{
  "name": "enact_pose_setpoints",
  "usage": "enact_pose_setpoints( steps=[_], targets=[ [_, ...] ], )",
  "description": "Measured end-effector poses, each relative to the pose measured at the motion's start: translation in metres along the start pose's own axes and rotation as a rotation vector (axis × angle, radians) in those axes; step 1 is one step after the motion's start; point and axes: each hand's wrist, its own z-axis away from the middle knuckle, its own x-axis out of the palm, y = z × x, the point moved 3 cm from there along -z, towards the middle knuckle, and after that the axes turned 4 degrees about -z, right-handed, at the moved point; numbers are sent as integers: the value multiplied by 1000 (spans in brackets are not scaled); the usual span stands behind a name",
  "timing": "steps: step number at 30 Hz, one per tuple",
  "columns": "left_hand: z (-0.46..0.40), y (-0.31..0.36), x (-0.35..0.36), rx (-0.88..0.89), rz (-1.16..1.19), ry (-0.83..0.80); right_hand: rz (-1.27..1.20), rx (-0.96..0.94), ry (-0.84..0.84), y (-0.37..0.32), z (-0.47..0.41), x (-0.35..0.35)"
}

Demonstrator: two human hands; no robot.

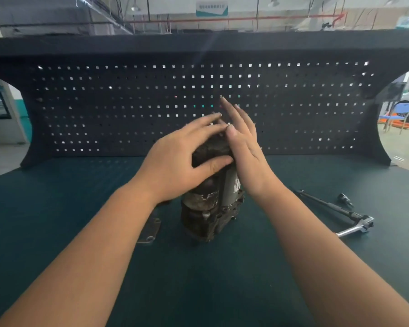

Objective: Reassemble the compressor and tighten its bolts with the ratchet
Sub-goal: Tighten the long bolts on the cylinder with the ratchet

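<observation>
Rusty compressor (pixel 208 208) between left hand (pixel 182 161), right hand (pixel 243 147)

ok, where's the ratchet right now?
Head view: the ratchet lies untouched on the green bench top, right of the compressor, with a loose socket just behind it.

Dark pegboard (pixel 151 107) behind a teal bench top (pixel 57 208), blue chair (pixel 398 114) far right, hanging ceiling lamps (pixel 135 7).

obstacles: ratchet (pixel 354 226), socket (pixel 345 199) right | plate (pixel 150 228) left
</observation>
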Motion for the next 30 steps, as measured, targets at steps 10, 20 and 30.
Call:
enact_pose_setpoints(
  steps=[10,20,30],
  targets=[
    [-16,-10,-6,43,-140,-167,597,416,194,39,44,-125],
    [-16,-9,2,35,-162,-121,1432,211,-734,73,139,-170],
    [-15,-4,4,4,-175,-84,756,362,208,35,81,-199]
  ],
)
